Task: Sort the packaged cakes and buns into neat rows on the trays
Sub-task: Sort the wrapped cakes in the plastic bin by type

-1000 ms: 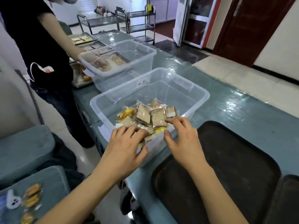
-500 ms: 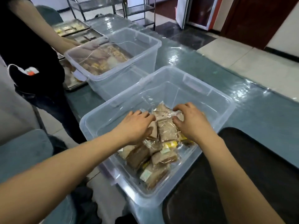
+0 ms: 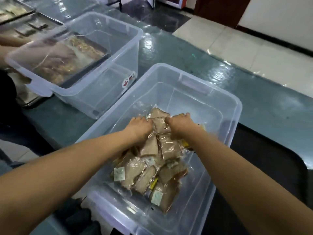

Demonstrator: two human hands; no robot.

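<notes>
Two clear plastic bins are seen on the blue-green worktop (image 3: 186,53). At the far left edge, metal trays (image 3: 25,26) are blurred, and part of another person's arm (image 3: 10,42) is seen beside them. The far bin (image 3: 118,39) stands toward the worktop's far left corner; through its clear wall a metal tray of packaged goods (image 3: 67,60) is seen, though whether that tray lies inside the bin or behind it cannot be told. The near bin (image 3: 225,106) stands at the near edge of the worktop, just beside the far bin. A pile of packaged cakes (image 3: 167,148) in clear wrappers, some with pale labels and some with yellow parts, is heaped in the near-left part of that bin.

The left hand (image 3: 138,129) is laid on the far end of the pile, its fingers curled down over a wrapped cake; the grip is closed round the packet's left edge. The right hand (image 3: 179,126) is set just beside it, its fingers curled over the same cluster of packets from the right, its grip closed on them. One brown packet (image 3: 159,126) shows between the two hands. At the right, a dark tray (image 3: 271,158) lies on the worktop, touching the near bin's right side.
</notes>
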